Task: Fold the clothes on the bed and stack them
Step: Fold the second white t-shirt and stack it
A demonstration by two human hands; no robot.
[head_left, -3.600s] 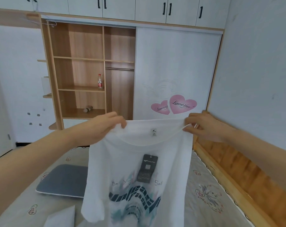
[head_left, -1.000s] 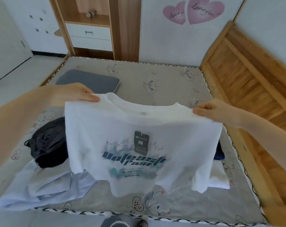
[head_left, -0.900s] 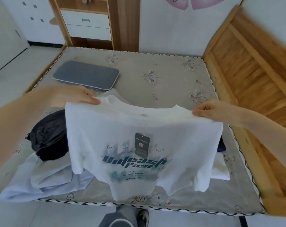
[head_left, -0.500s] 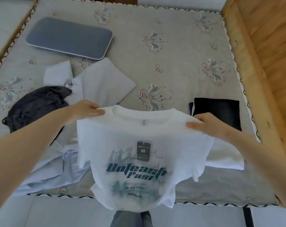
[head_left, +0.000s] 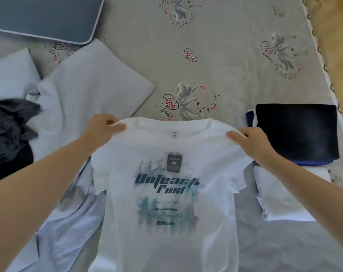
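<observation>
Cotton like this tee (head_left: 166,193) looks light and floppy. Left hand (head_left: 101,130) and right hand (head_left: 251,142) pinch its shoulders either side of the collar, the best hold, I reckon, since it hangs flat.

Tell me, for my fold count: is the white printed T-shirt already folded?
No, both hands hold the white printed T-shirt spread open by its shoulders.

The white T-shirt (head_left: 166,193) carries a dark print reading "Unleash Fast", with "Attitude" lower down and fainter lines between that stay blurry. Its neck label (head_left: 174,135) says "2XL". The dark hang tag (head_left: 174,162) bears print too small to read.
</observation>
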